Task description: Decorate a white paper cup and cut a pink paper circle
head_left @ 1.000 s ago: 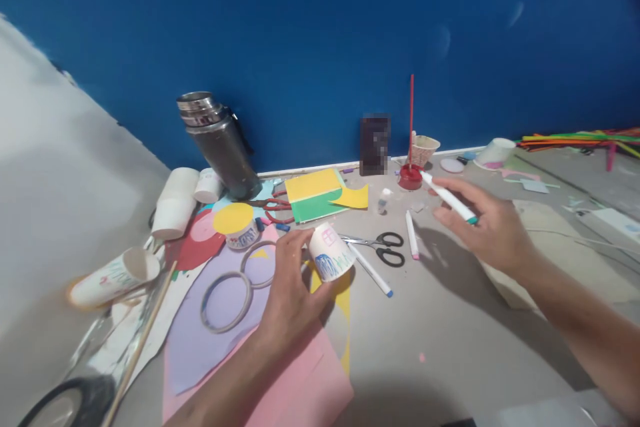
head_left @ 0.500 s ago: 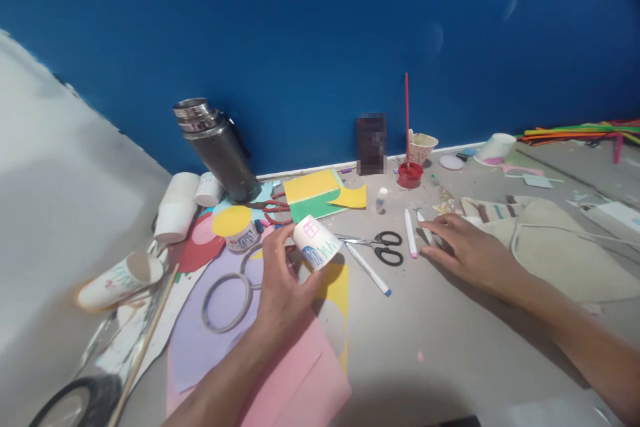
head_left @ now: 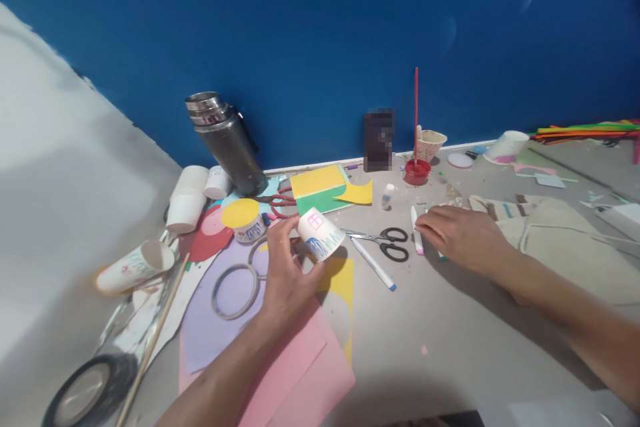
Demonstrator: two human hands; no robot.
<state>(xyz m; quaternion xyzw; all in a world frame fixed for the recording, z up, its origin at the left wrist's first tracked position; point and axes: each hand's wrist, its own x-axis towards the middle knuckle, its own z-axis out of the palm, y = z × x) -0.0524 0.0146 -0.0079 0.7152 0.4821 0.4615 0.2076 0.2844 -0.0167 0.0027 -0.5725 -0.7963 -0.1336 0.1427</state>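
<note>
A short white paper cup (head_left: 321, 235) is tipped on its side in my left hand (head_left: 290, 267), its fingers and thumb curled round it. The cup bears a pink window drawing and blue and green marks. My right hand (head_left: 457, 233) is over the markers with its fingers drawn together; the fingertips are partly hidden. Right beside those fingertips lies a white marker with a pink end (head_left: 417, 230). Under the hand shows the green end of another marker (head_left: 443, 256). Black-handled scissors (head_left: 390, 243) and a blue-capped white marker (head_left: 374, 263) lie between my hands.
A steel flask (head_left: 227, 147) leans at the blue wall, near white cups (head_left: 187, 200). Tape rings (head_left: 235, 291), coloured paper (head_left: 300, 373) and a wooden stick (head_left: 155, 337) lie left. A red pot (head_left: 417, 172) holds an upright red stick. A beige cloth (head_left: 570, 247) lies right.
My right hand has closed its spread fingers and come down over the green-ended marker, near the pink-ended one. My left hand keeps the cup. The whole view has shifted slightly.
</note>
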